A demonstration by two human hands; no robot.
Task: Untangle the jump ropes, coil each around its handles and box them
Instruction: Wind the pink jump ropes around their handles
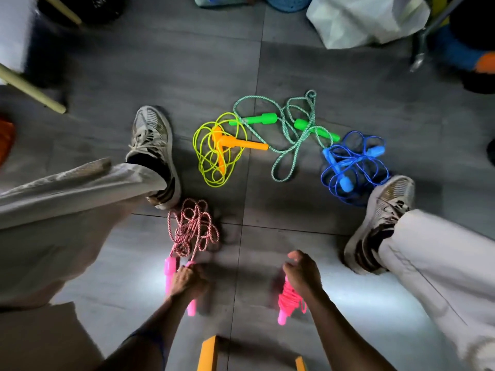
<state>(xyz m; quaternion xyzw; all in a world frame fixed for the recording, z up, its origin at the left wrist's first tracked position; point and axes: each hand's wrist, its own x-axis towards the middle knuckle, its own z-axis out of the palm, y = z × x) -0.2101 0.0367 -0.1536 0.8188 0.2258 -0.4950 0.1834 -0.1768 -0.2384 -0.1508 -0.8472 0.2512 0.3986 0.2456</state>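
My left hand (186, 281) grips the two pink handles (169, 271) of a red-and-white twisted rope (191, 228), whose loose tangle lies on the floor just beyond. My right hand (302, 274) is closed on a neon pink rope (289, 299) wound in a bundle around its pink handles. Farther out lie a yellow rope with orange handles (222, 148), a green-and-white rope with green handles (289, 124), and a blue rope with blue handles (353, 162), each in loose loops.
My legs and two sneakers (152, 145) (380, 220) flank the ropes on the grey tile floor. An orange frame (209, 354) stands at the bottom edge. A white plastic bag (361, 20) and a blue basket (286, 2) sit at the far side.
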